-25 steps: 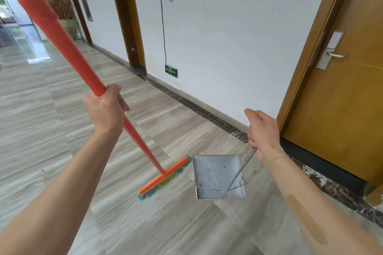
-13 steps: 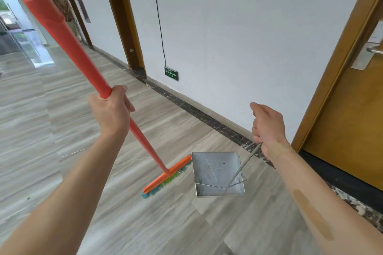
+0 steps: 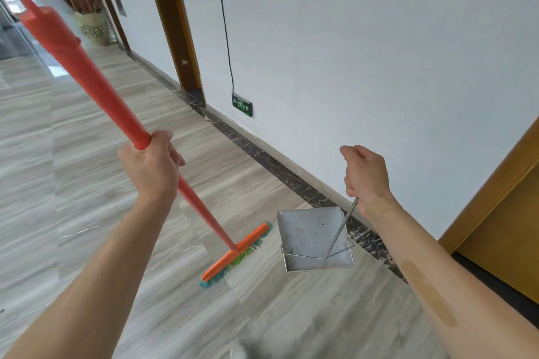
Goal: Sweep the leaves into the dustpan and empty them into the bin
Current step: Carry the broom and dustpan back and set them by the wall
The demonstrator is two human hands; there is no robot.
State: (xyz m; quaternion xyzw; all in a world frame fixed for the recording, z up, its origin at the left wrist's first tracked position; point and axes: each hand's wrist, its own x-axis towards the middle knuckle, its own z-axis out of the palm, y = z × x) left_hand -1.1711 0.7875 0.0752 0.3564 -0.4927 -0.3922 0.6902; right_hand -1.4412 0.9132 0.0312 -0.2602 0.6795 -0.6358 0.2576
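My left hand [image 3: 153,167] grips the long orange handle of a broom [image 3: 96,87]. Its orange head with green and teal bristles [image 3: 236,253] hangs just over the grey wood-look floor. My right hand [image 3: 366,178] holds the thin metal handle of a square steel dustpan [image 3: 306,239], which hangs to the right of the broom head, close to the wall. The pan's inside looks bare except for scratches and specks. No leaves and no bin are in sight.
A white wall [image 3: 350,67] with a dark marble skirting strip [image 3: 280,172] runs along the right. A wooden door [image 3: 507,227] stands at the right edge, a brown door frame [image 3: 172,23] further back. A potted dried plant [image 3: 87,11] stands down the corridor.
The view has swung left along the corridor; the wooden door slid toward the right edge. Both hands keep their hold, with broom and dustpan carried along beside each other.
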